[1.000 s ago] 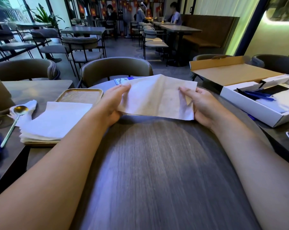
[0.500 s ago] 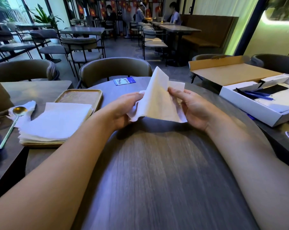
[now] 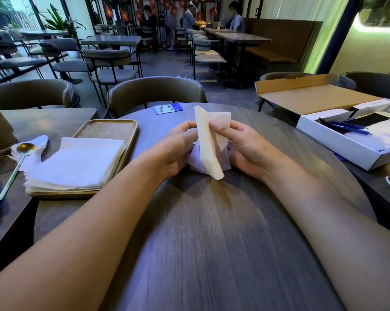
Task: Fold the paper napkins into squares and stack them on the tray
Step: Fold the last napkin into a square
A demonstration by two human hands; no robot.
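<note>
A white paper napkin (image 3: 208,144) stands almost on edge above the round table, doubled over between my hands. My left hand (image 3: 177,149) pinches its left side near the top. My right hand (image 3: 243,145) pinches the right side, fingers curled on the paper. The napkin's lower corner hangs just above the tabletop. To the left, a wooden tray (image 3: 104,129) carries a stack of flat white napkins (image 3: 77,163) on its near half.
A gold spoon (image 3: 19,160) lies on a crumpled napkin left of the tray. A blue card (image 3: 167,108) lies at the table's far edge. An open white box (image 3: 346,133) with pens sits on the right. A chair (image 3: 156,90) stands behind the table.
My hands have come together, bringing the two halves of the spread napkin against each other. The sheet went from wide and open to a narrow upright fold.
</note>
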